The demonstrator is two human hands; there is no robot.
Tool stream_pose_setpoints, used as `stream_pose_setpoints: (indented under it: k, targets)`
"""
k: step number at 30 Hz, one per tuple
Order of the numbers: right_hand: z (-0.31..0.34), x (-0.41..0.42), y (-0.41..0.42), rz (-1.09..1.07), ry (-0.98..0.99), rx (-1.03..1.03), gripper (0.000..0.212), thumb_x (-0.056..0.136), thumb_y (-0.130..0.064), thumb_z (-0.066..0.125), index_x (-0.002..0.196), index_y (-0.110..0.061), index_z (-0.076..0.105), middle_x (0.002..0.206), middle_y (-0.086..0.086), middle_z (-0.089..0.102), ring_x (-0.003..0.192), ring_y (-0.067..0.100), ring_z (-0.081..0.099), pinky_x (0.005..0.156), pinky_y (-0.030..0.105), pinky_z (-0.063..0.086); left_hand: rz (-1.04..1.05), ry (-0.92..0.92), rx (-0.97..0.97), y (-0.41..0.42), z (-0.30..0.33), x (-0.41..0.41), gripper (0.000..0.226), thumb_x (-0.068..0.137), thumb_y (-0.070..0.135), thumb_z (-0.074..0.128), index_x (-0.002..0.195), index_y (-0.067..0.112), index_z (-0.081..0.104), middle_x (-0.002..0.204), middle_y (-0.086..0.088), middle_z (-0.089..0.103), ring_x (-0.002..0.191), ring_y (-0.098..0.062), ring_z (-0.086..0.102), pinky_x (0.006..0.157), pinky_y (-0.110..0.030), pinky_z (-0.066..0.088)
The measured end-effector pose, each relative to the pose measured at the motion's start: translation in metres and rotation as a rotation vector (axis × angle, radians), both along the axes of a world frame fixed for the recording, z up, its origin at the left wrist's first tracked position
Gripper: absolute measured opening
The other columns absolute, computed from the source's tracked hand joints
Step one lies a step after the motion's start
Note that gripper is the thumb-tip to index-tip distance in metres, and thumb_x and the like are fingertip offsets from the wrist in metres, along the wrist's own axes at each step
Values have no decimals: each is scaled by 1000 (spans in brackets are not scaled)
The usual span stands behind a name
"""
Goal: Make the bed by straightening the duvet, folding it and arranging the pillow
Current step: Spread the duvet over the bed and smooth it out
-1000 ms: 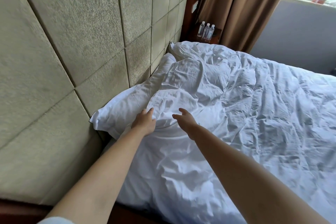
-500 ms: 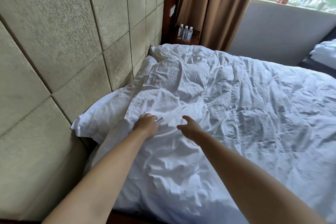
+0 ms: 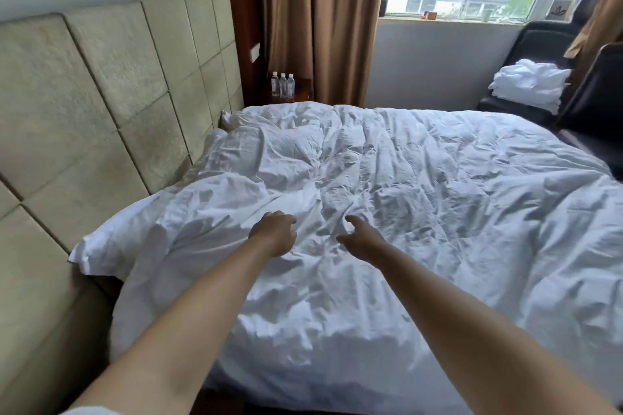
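Note:
A crumpled white duvet point(image 3: 421, 199) covers the whole bed. A white pillow point(image 3: 101, 246) lies against the headboard at the left, mostly under the duvet, with its near corner sticking out. My left hand point(image 3: 274, 234) rests on the duvet near the pillow, fingers curled into the fabric. My right hand point(image 3: 359, 237) is just to its right, fingers spread over the creased cloth and holding nothing. A second pillow point(image 3: 236, 118) shows at the far end by the headboard.
A padded beige headboard point(image 3: 111, 104) runs along the left. Three water bottles point(image 3: 283, 85) stand on a nightstand by the brown curtain point(image 3: 320, 20). A dark chair point(image 3: 553, 77) with folded white linen point(image 3: 529, 84) stands at the back right under the window.
Both hands have slid away from the headboard across the duvet, the left hand staying curled on the fabric. The view has lifted and turned right, bringing the window and chair into sight.

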State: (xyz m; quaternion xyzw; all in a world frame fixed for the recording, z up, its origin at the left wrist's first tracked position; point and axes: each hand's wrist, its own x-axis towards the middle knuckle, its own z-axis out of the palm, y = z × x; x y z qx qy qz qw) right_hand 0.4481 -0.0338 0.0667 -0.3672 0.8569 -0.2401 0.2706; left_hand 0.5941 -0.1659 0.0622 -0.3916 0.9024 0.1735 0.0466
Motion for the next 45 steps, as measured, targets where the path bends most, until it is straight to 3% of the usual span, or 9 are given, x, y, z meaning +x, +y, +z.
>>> stream_pose_setpoints:
  k: [7, 13, 18, 24, 34, 45]
  targets:
    - [-19, -54, 144, -28, 14, 48, 62, 92, -23, 52, 149, -19, 29, 153, 6, 35, 135, 25, 39, 107, 32, 36, -138, -35, 8, 139, -5, -57, 44, 97, 27, 43, 141, 21, 44, 151, -5, 33, 139, -27, 29, 111, -41, 31]
    - [-40, -92, 233, -115, -25, 96, 62, 93, -22, 50, 150, -19, 27, 152, 7, 34, 131, 26, 43, 98, 31, 41, -258, -134, 23, 222, -20, -103, 44, 99, 29, 42, 142, 20, 41, 150, -4, 35, 139, -25, 28, 110, -43, 32]
    - [-54, -130, 294, -194, -40, 121, 60, 95, -22, 49, 150, -17, 27, 154, 8, 30, 137, 27, 35, 107, 34, 36, -360, -124, 17, 268, -23, -159, 44, 99, 28, 42, 142, 20, 42, 148, -4, 38, 136, -24, 34, 107, -41, 36]
    - [-78, -196, 363, -305, -85, 191, 56, 97, -28, 45, 150, -23, 27, 155, 5, 29, 135, 26, 39, 105, 36, 40, -512, -131, 52, 325, -43, -258, 43, 99, 28, 42, 142, 21, 42, 147, -1, 38, 135, -23, 36, 103, -37, 39]
    - [-93, -355, 485, -474, -125, 349, 58, 98, -24, 44, 151, -17, 24, 157, 4, 23, 140, 24, 31, 110, 37, 36, -713, -207, 194, 426, -96, -471, 47, 97, 23, 42, 144, 25, 38, 149, -2, 37, 135, -24, 37, 102, -35, 38]
    - [-105, -483, 594, -556, -201, 321, 54, 98, -24, 43, 149, -18, 28, 155, 3, 26, 136, 26, 35, 108, 39, 38, -841, -333, 182, 545, -112, -618, 52, 93, 17, 46, 144, 27, 38, 146, -2, 39, 130, -24, 43, 97, -33, 43]
